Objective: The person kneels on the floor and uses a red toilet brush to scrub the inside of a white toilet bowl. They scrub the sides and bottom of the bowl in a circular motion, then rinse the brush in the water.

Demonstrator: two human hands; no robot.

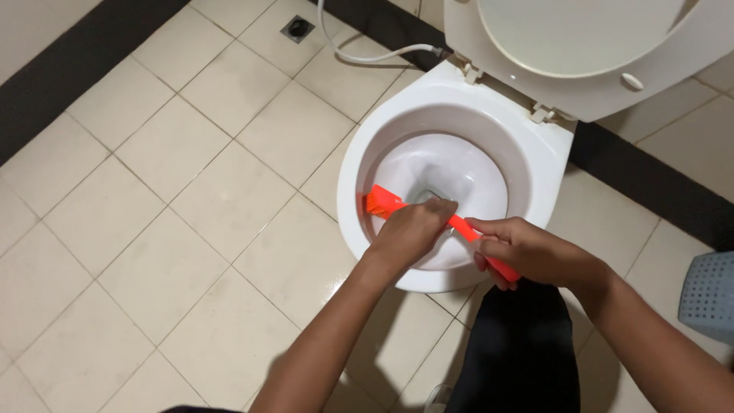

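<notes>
Both hands are gripping one orange brush point(386, 203) over the toilet point(359, 191). Left hand point(411, 232) is closing round the middle of the handle; right hand point(527, 252) is clamping the rear end, near the bowl's front rim. The brush head is pressing against the inner left wall of the bowl, just under the rim — ahead of the left hand. Seat and lid point(581, 46) are standing raised. Scrubbing looks to be in hand: the bowl is showing white, no foam visible, so how much has been covered cannot be told. White hose point(359, 55) is lying on the tiled floor point(168, 229) behind; grey basket point(709, 294) at right.
</notes>
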